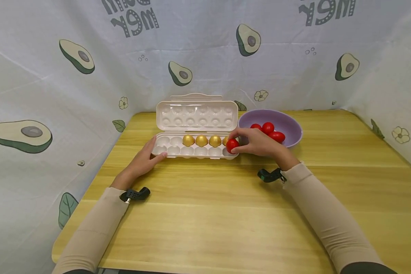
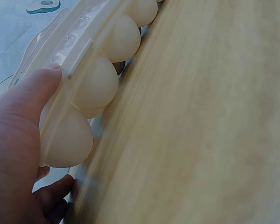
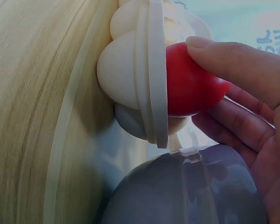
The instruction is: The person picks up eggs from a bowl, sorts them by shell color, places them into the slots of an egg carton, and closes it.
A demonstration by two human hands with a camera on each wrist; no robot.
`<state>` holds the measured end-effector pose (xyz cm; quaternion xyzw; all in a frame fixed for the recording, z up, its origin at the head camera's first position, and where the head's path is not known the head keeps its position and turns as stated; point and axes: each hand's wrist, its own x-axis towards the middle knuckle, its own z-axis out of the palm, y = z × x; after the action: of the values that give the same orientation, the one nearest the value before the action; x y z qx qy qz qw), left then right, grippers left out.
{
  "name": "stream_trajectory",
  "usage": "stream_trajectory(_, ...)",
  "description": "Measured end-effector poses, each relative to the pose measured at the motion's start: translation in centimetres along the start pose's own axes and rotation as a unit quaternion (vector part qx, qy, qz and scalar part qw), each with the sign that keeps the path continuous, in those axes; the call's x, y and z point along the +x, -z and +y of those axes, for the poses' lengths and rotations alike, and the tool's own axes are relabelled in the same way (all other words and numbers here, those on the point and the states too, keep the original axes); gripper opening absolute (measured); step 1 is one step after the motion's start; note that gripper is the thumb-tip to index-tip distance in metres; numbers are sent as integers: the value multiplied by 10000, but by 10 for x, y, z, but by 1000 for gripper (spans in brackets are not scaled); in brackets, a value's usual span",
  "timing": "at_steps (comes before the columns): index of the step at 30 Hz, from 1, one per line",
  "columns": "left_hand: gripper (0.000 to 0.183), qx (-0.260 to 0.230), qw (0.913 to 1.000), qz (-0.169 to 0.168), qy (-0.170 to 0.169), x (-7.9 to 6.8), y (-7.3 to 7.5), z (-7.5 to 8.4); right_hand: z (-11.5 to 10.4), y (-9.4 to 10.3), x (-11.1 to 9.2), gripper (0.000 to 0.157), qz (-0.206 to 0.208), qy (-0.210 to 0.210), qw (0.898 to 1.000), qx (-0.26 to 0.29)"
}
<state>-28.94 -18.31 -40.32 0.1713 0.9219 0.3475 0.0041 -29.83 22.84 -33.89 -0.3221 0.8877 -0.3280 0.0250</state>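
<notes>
The left hand (image 1: 140,161) gripped one end of the egg carton (image 1: 196,126); the right hand (image 1: 260,142) pinched a red egg (image 1: 231,145) at the other. Wooden worktop (image 1: 209,213) lay beneath both hands; avocado-print cloth (image 1: 212,42) hung beyond them.

A pale white-grey fabric sheet (image 1: 209,49), lightly creased, hangs behind the far edge of the yellowish wood-grain surface (image 1: 198,213) and along its left and right edges, printed with halved green avocados (image 1: 248,40), cream flowers (image 1: 261,95), green leaves (image 1: 118,125) and, high above the far edge, grey lettering (image 1: 135,23); the light is soft
</notes>
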Motion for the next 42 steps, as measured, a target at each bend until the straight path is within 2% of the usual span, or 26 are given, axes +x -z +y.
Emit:
stream_trajectory(8, 89, 22, 10000, -21, 44, 1, 1, -1, -1, 0, 1, 37, -21, 73, 9998, -180)
stream_trajectory(16, 90, 82, 9998, -84, 128, 0, 2, 0, 1, 1, 1, 13, -56, 118, 9998, -138)
stream_trajectory(27, 90, 25, 10000, -34, 43, 1, 1, -2, 0, 1, 1, 12, -66, 158, 9998, -114)
stream_trajectory(34, 88, 88, 9999, 41, -130, 1, 0, -3, 2, 0, 2, 10, -72, 238, 9996, -103)
stream_trajectory(42, 88, 65, 9999, 29, -145, 2, 0, -4, 2, 1, 1, 11, -60, 209, 9997, -104)
